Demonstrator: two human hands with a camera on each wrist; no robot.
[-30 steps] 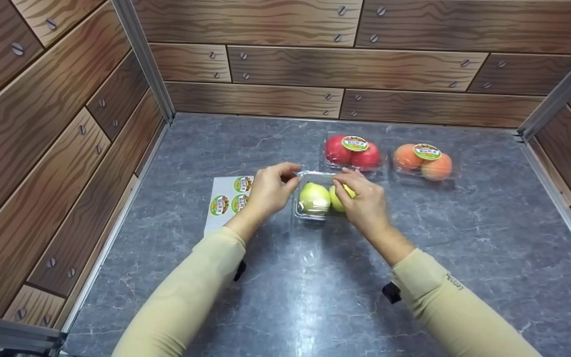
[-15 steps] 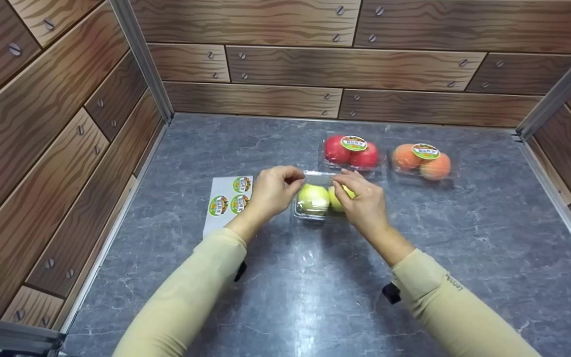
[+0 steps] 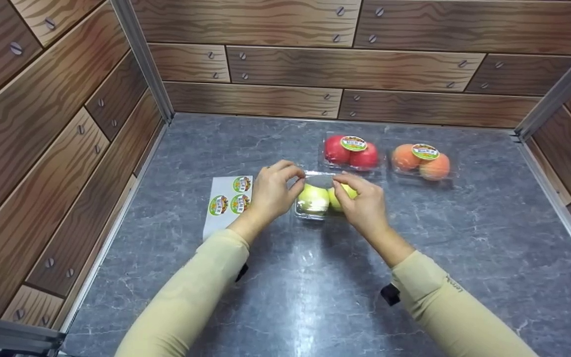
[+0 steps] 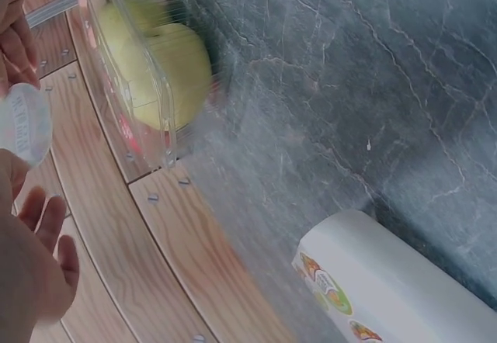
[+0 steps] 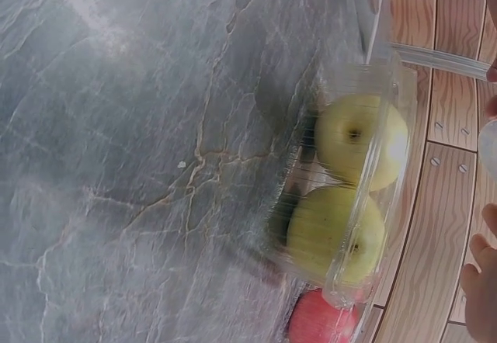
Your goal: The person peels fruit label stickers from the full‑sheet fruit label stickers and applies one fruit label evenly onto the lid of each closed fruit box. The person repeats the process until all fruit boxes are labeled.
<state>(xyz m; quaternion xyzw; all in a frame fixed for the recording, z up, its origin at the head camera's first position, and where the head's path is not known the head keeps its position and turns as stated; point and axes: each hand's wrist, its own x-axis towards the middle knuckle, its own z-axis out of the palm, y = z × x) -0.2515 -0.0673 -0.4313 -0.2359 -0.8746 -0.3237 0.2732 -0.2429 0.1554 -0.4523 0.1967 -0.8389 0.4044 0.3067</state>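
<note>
Head view, mid frame: left hand and right hand pinching a sticker over clear box of 2 green apples, probably mid-labelling, pressing flat next.

You're at a staged test booth, not a real shop: printed wood-plank wall panels in aluminium framing, a grey marble-look tabletop, clamshell fruit packs, a label sheet.

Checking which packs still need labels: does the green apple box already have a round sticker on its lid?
No. In the head view the green apple box has a bare lid, while the red apple box carries a sticker.
</note>
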